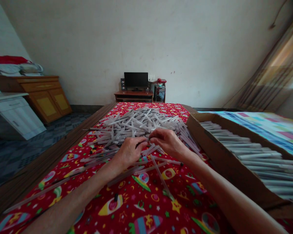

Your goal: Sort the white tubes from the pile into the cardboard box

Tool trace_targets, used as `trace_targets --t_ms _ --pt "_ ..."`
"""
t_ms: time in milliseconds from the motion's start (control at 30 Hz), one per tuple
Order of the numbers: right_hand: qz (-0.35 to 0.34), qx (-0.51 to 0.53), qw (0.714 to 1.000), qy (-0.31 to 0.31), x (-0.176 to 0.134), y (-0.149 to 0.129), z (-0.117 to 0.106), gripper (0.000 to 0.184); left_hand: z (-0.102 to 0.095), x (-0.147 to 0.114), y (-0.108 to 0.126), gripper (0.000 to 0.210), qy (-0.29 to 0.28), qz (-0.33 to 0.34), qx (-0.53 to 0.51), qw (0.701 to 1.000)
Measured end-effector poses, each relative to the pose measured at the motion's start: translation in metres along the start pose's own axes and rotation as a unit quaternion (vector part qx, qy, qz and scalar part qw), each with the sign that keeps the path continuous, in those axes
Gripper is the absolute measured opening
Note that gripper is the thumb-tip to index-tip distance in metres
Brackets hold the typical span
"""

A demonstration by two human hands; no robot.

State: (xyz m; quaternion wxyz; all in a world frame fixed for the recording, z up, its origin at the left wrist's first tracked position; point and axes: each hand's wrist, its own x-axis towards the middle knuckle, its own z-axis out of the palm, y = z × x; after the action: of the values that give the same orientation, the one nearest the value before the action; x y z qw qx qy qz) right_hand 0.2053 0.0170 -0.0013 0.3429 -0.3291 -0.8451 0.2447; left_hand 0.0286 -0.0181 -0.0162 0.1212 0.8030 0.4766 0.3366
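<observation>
My left hand [130, 150] and my right hand [168, 141] meet at the near edge of a heap of thin, whitish plastic tubes [139, 120]. The fingertips of both are pinched close together. A small dark bit shows by the left fingers, but what either hand grips is too small to make out. Under and in front of the hands lie several loose tubes, one of them a slanting tube [161, 178]. A small black cap [116, 197] rests on the red patterned cloth [97, 213] between my forearms.
On the right stands a long cardboard box [217, 162] holding rows of whitish tubes [263, 159]. Beyond it is a colourful checked cover [271, 125]. A monitor [136, 80] on a small desk is at the far wall. Cabinets [47, 97] line the left.
</observation>
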Motion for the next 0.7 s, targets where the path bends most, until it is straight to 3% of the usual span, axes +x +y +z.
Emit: trace_targets --t_ms 200,433,600,700 --pt "-0.008 -0.094 0.995 0.012 0.0 0.001 0.007 0.033 0.0 0.001 0.0 0.025 -0.001 -0.003 0.005 1.0" --pt "-0.03 -0.059 0.998 0.014 -0.003 0.002 0.007 0.014 -0.001 0.001 0.0 0.024 -0.004 -0.006 -0.006 1.0" --pt "-0.025 -0.15 0.988 0.038 -0.002 0.005 0.012 0.033 0.001 0.0 0.001 0.023 -0.016 -0.001 0.009 1.0" --pt "0.009 -0.13 0.991 0.019 -0.001 0.005 0.013 0.041 0.001 0.0 0.0 0.023 -0.015 0.004 0.009 1.0"
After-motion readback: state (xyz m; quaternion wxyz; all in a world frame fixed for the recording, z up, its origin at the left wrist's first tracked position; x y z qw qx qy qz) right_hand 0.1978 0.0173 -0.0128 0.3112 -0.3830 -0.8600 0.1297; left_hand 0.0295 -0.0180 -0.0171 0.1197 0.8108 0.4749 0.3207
